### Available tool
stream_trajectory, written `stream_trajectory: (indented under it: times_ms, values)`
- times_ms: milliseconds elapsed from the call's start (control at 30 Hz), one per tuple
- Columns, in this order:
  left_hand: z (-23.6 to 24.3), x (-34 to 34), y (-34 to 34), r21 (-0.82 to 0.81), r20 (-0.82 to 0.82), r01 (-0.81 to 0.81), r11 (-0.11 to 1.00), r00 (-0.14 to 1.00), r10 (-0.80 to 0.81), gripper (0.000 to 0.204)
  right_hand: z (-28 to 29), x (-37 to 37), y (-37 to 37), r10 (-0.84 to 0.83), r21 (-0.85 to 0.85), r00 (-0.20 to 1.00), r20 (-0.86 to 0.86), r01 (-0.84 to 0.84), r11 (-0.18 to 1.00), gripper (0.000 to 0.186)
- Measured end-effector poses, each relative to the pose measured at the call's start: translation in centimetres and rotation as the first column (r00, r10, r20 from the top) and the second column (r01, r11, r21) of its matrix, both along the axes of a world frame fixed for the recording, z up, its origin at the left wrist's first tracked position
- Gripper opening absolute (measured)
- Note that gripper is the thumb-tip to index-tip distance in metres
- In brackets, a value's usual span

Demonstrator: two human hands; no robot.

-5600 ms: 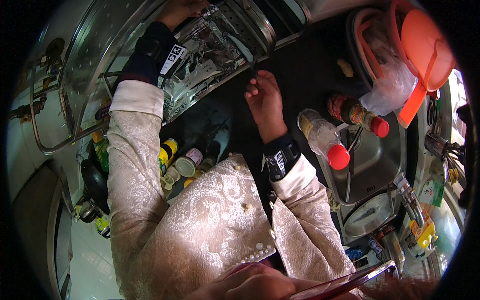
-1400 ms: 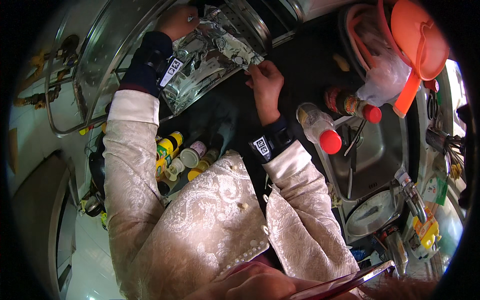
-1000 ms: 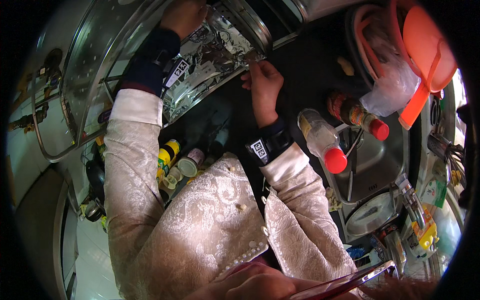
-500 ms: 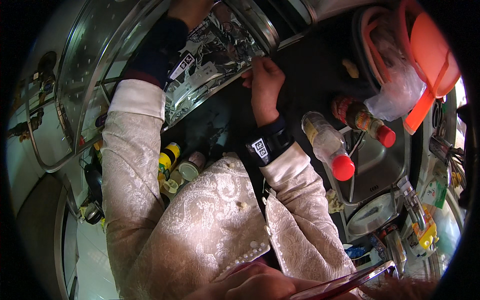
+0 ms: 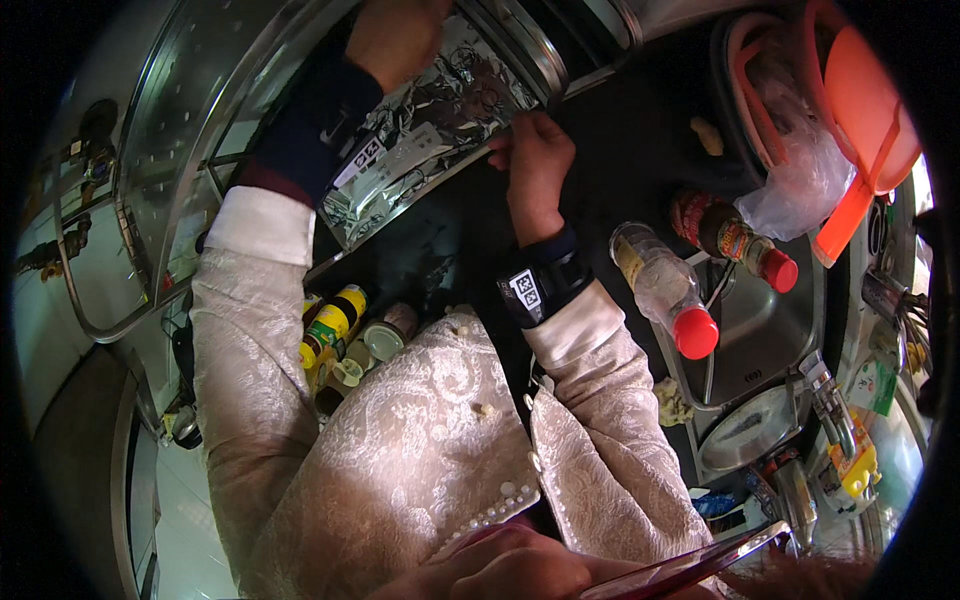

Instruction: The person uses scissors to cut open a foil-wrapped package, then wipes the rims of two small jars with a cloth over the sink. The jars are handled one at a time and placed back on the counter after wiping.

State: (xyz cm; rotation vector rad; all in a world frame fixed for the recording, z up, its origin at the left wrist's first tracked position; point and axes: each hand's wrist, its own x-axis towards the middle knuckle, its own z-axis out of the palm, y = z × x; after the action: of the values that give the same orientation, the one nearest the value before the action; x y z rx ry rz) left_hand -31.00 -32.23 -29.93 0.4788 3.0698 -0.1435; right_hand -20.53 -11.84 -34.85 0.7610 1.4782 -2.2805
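A shiny foil-lined panel (image 5: 420, 165) with a straight metal rim slants across the top middle, beside a wire rack (image 5: 150, 200). My left hand (image 5: 398, 45) reaches over its far left part. The top of the picture cuts off those fingers, so their grip does not show. At the panel's right rim my right hand (image 5: 540, 165) is closed, fingers curled in against the edge. Whatever they hold, if anything, is hidden. Dark bands with black-and-white tags circle both wrists.
Right of my right arm lie a clear bottle (image 5: 655, 285) and a sauce bottle (image 5: 730, 238), both red-capped, by a steel sink (image 5: 765, 325). Orange-red plastic baskets (image 5: 865, 110) and a plastic bag (image 5: 800, 195) stand at upper right. A yellow bottle (image 5: 335, 318) and jar (image 5: 388, 335) are near my left arm.
My left hand has come down from the top edge, showing more of itself, and its forearm has shifted left. My right hand stays nearly in place by the panel rim.
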Motion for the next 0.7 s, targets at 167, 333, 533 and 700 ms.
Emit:
stream_trajectory:
  times_ms: [167, 333, 533, 700]
  values:
    - [-1.5, 2.5, 3.2, 0.180, -0.135, 0.244, 0.953, 0.966, -0.222, 0.027, -0.2, -0.1, 0.1, 0.004, 0.039, 1.000, -0.028, -0.003, 0.999, 0.019]
    - [-3.2, 4.0, 4.7, 0.135, -0.070, 0.146, 0.980, 0.988, -0.138, 0.033, 0.0, 0.3, 0.4, 0.027, -0.017, 0.998, -0.061, -0.029, 0.999, 0.017]
    - [-3.7, 4.0, 4.8, 0.140, 0.066, 0.070, 0.988, 0.995, -0.080, 0.039, 0.6, 3.1, 1.0, 0.036, 0.018, 0.984, -0.175, -0.033, 0.999, 0.032]
    - [-4.1, 3.9, 4.8, 0.117, 0.038, 0.116, 0.986, 0.992, -0.121, 0.040, -0.2, 4.6, 1.2, 0.171, 0.155, 0.944, -0.281, -0.131, 0.979, 0.053]
